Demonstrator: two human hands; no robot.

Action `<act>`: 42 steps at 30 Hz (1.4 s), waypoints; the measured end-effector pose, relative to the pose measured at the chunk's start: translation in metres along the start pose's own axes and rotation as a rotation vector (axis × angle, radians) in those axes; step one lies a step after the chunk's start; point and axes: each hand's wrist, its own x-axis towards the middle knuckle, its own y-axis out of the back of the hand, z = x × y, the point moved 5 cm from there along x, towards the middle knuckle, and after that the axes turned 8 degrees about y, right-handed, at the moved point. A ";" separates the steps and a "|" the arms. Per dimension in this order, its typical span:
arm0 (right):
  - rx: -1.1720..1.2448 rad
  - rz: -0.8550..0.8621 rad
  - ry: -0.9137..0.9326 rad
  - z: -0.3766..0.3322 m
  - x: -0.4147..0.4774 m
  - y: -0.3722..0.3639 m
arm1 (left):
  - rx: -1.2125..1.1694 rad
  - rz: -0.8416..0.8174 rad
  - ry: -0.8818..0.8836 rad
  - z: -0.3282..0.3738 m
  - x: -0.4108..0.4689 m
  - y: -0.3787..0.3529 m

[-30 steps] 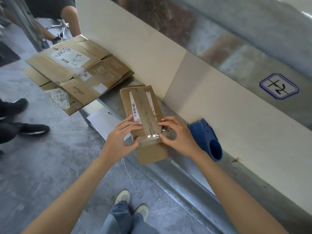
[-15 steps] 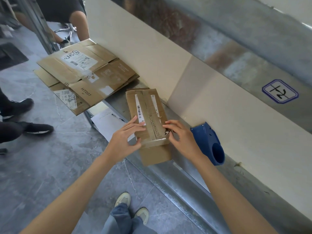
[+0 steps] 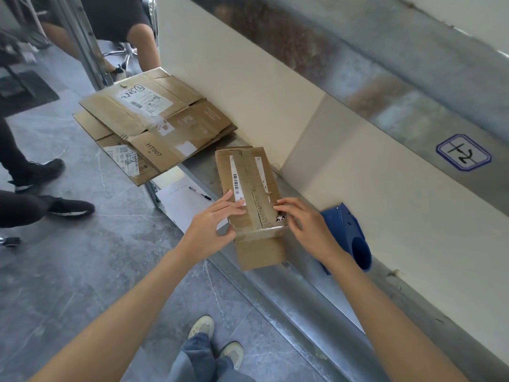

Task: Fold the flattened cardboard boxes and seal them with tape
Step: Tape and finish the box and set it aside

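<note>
Left hand (image 3: 212, 230) and right hand (image 3: 305, 227) press the taped box (image 3: 248, 186)

Single head view (wide-angle); looks steeply down; close.
</note>
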 end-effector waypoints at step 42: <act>-0.185 -0.160 0.006 0.001 -0.005 0.001 | 0.328 -0.072 -0.195 -0.008 0.011 0.000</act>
